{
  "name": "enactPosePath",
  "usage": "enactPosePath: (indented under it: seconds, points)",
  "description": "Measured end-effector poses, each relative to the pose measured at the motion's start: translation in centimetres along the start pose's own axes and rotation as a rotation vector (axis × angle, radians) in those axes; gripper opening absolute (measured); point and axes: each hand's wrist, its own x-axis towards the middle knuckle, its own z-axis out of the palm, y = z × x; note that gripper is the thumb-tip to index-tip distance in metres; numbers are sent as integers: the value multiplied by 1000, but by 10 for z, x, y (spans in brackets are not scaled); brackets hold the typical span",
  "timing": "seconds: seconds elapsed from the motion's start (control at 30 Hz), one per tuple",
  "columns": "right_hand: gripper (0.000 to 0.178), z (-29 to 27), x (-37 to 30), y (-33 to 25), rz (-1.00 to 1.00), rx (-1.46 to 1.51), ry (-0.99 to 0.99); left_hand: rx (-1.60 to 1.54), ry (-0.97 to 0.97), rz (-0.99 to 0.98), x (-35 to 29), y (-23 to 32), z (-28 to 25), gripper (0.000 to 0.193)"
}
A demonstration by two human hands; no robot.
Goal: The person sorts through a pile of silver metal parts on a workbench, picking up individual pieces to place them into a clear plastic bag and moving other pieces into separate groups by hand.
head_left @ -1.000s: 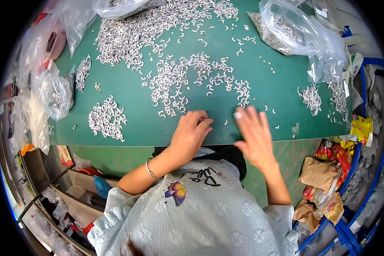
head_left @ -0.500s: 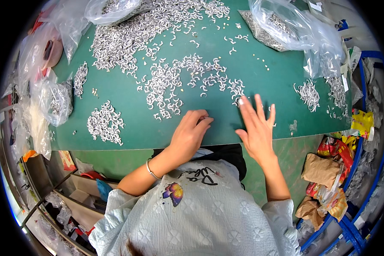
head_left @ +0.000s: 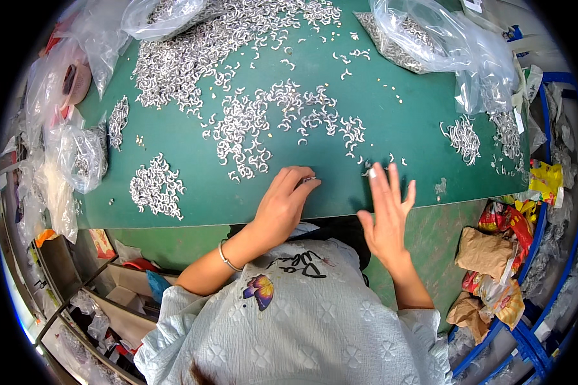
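Several small curved silvery metal pieces [head_left: 273, 125] lie scattered over a green table [head_left: 340, 192]. My left hand [head_left: 286, 202] rests near the table's front edge with its fingers curled around a few of these pieces, some showing at the fingertips. My right hand [head_left: 385, 208] hovers flat beside it, fingers spread, holding nothing, with loose pieces [head_left: 382, 160] just beyond its fingertips. A separate small heap of pieces [head_left: 155, 187] sits to the left of my left hand.
Clear plastic bags with more pieces lie at the back right [head_left: 424, 38], back left [head_left: 167, 13] and left edge [head_left: 77, 154]. Another small heap [head_left: 462, 138] sits at the right. Crumpled wrappers and brown paper [head_left: 494, 256] fill a blue-framed bin to the right.
My right hand has lifted and slid right, away from the left hand, fingers spreading. My left hand stayed near the front edge, still curled on pieces.
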Motion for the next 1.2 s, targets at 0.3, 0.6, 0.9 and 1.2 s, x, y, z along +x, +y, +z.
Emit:
enactPosePath:
  seconds: [0.3,0.6,0.9,1.2]
  points:
    - [60,4,2,0,36,63,95,-12,-2,20,2,2,2,32]
    - [60,10,8,-28,-96,74,-125,-34,19,17,3,2,7,33]
    - [55,4,-3,-17,-39,139,-38,120,-54,82,15,18,13,33]
    - [67,9,27,-12,-46,30,-142,7,28,20,5,7,12,26]
